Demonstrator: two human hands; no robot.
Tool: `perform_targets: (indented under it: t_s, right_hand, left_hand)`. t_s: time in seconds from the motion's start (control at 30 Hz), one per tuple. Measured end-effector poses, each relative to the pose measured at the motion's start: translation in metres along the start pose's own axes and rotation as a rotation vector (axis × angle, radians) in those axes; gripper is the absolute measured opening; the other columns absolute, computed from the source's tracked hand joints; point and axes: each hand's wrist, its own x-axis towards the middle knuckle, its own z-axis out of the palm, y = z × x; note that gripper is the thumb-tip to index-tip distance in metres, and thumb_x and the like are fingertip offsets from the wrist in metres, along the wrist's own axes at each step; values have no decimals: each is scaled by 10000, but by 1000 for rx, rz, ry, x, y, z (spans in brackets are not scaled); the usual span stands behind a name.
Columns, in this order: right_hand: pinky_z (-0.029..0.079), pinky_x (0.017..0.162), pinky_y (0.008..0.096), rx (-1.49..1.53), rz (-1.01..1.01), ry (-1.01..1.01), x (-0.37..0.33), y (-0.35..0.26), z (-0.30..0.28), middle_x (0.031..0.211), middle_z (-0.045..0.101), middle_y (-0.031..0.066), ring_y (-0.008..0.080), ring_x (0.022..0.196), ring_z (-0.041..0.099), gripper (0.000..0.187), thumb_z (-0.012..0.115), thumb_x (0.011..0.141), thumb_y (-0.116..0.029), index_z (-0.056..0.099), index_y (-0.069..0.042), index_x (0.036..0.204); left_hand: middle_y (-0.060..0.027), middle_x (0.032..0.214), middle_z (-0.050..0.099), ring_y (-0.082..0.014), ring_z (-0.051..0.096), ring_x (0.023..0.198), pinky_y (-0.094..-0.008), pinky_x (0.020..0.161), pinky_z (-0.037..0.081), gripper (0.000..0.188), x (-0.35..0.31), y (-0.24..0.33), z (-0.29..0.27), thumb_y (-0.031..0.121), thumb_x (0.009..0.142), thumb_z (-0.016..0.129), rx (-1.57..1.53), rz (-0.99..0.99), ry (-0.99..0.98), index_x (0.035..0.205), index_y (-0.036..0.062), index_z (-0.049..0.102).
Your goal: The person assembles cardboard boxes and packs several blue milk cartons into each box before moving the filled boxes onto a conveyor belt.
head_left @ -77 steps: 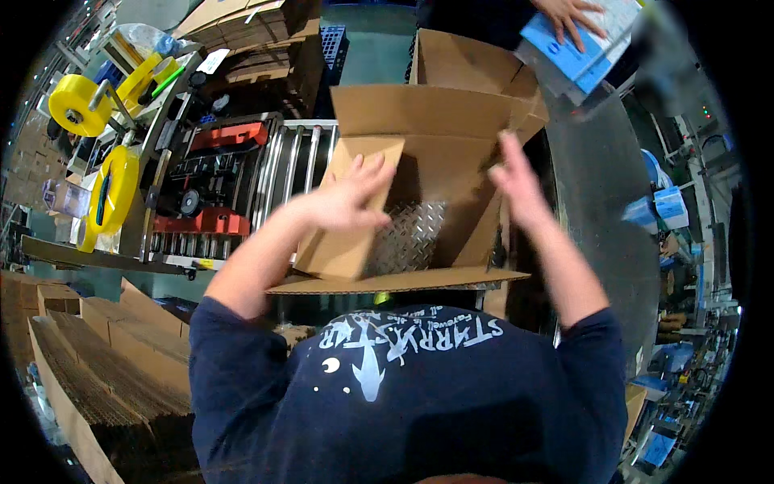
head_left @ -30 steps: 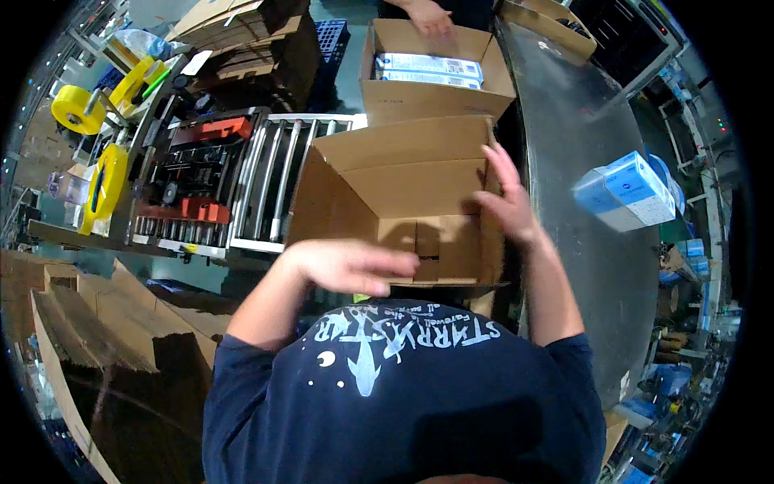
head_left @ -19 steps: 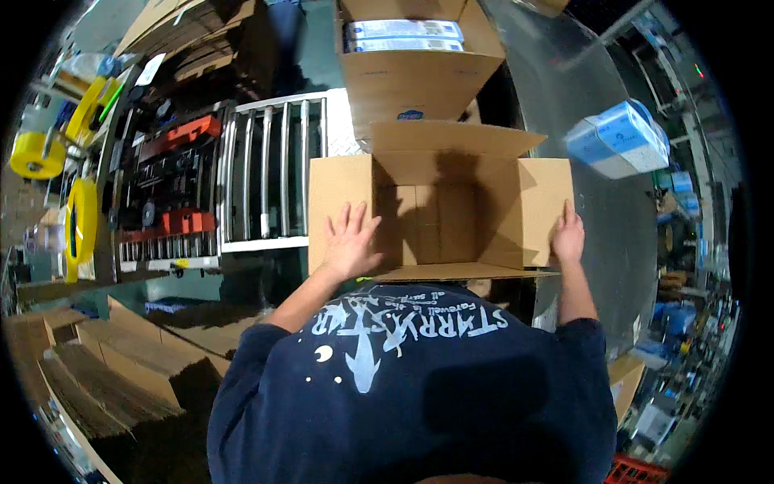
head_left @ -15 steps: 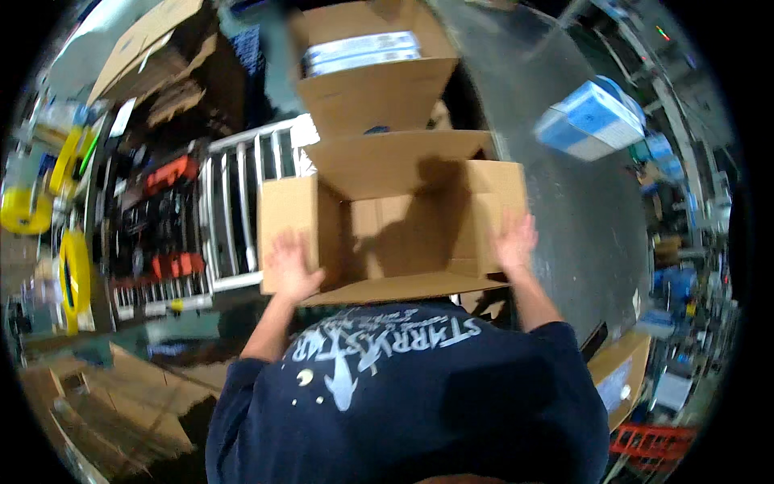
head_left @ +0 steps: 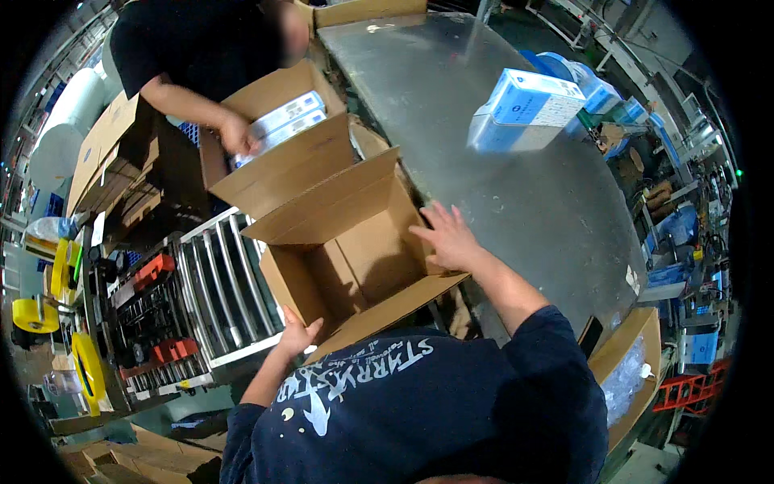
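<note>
An open, bare cardboard box (head_left: 355, 262) stands in front of my body with its flaps folded outward. My left hand (head_left: 297, 332) rests against the box's near left corner, thumb apart from the fingers, some of which are hidden. At the right side flap is my right hand (head_left: 447, 235), open with its fingers spread. Just beyond stands a second open cardboard box (head_left: 282, 165) holding white-and-blue packages (head_left: 288, 117). A co-worker's hand (head_left: 238, 135) reaches into that box and touches the packages.
A grey metal table (head_left: 532, 210) spreads to the right, bearing a blue-and-white carton (head_left: 528, 111). Left of me are a roller conveyor (head_left: 230, 282), yellow tape rolls (head_left: 87, 373) and folded cardboard (head_left: 109, 157). A box with clear plastic bags (head_left: 625, 379) sits at the lower right.
The view has turned, so the boxes appear tilted. A co-worker has come into view with a hand in the far box. My right hand has shifted toward the near box's far right corner.
</note>
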Motion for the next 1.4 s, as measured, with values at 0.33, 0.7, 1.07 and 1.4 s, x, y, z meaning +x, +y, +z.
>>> perform_targets:
  t_s: [0.33, 0.7, 1.07, 1.4]
  right_hand:
    - [110, 1040, 580, 72, 5, -177, -9, 19, 42, 1429, 238, 78, 319, 1335, 140, 411, 598, 727, -277, 587, -186, 1128]
    - [445, 793, 403, 672, -95, 14, -23, 98, 15, 946, 593, 103, 306, 890, 547, 239, 598, 663, -157, 632, -71, 883]
    - [171, 1063, 481, -54, 548, 236, 113, 321, -104, 1347, 370, 138, 272, 1296, 274, 893, 752, 547, -278, 350, -261, 1344]
    - [236, 1036, 522, -15, -22, 81, 84, 238, -127, 1339, 396, 40, 280, 1303, 272, 639, 575, 657, 67, 486, -239, 1211]
  left_hand:
    - [-211, 1111, 543, -322, 511, 1073, -401, 894, 421, 499, 82, 265, -83, 349, 801, 575, 569, 725, -185, 1176, 32, 488]
    - [-124, 1386, 307, -327, 235, 1290, -546, 1037, 117, 547, 183, 364, 73, 337, 768, 573, 530, 768, 178, 1265, 151, 441]
    - [-91, 1339, 373, -317, 294, 1254, -555, 1003, 182, 555, 184, 369, 76, 341, 690, 626, 467, 820, 201, 1208, 178, 508]
    - [-88, 1154, 522, -324, 398, 1166, -517, 962, 250, 363, 188, 360, 76, 198, 678, 602, 262, 878, 276, 1032, 115, 593]
